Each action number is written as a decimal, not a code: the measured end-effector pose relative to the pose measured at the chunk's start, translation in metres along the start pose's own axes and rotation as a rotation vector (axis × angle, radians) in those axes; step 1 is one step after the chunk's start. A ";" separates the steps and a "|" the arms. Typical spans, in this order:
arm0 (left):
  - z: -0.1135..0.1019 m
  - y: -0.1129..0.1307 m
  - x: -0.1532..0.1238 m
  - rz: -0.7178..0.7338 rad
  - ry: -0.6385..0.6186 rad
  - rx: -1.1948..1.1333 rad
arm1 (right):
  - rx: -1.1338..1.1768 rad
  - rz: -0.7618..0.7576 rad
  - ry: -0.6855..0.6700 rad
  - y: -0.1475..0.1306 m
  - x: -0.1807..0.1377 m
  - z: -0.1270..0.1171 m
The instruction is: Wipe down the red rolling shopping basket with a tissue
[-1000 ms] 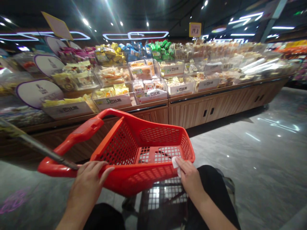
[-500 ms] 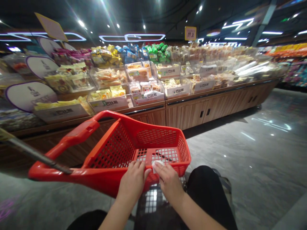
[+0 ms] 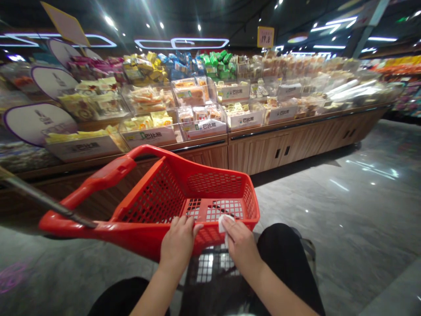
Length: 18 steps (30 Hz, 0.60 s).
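A red plastic shopping basket (image 3: 164,193) rests tilted in front of me, over my lap, its red handle (image 3: 101,177) raised to the left. My left hand (image 3: 179,243) grips the basket's near rim, fingers curled over it. Beside it, my right hand (image 3: 241,245) presses a small white wipe (image 3: 223,221) against the same rim. The two hands are a short gap apart. The basket's mesh bottom holds nothing that I can see.
A long wooden display counter (image 3: 263,151) runs across the back, stacked with clear bins of packaged snacks (image 3: 197,118). A metal pole (image 3: 42,199) crosses at the left. Glossy grey floor (image 3: 345,206) spreads to the right. A yellow price sign (image 3: 265,37) hangs above.
My left hand slid right along the near rim, from the left corner to beside my right hand. The right hand with the wipe shifted left, then slightly right again.
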<state>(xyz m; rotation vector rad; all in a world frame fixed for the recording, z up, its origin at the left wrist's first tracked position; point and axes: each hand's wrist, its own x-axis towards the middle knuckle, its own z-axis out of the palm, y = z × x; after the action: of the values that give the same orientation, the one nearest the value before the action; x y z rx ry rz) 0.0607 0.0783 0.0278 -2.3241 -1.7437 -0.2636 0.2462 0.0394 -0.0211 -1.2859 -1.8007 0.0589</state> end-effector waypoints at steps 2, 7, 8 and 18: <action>-0.001 0.000 0.000 0.004 0.003 0.002 | 0.033 -0.047 -0.029 -0.014 0.008 0.012; -0.003 -0.001 0.000 0.022 0.006 -0.002 | 0.107 -0.041 0.036 -0.011 0.011 0.014; -0.004 -0.001 0.000 0.024 0.005 -0.003 | 0.111 -0.025 0.064 -0.003 0.008 0.008; -0.001 -0.004 0.001 0.028 0.000 0.007 | 0.027 0.105 0.155 0.027 -0.005 -0.020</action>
<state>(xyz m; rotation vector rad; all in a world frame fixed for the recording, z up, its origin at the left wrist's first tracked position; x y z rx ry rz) 0.0569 0.0800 0.0289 -2.3421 -1.7080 -0.2518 0.2804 0.0392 -0.0256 -1.3284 -1.5953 0.0408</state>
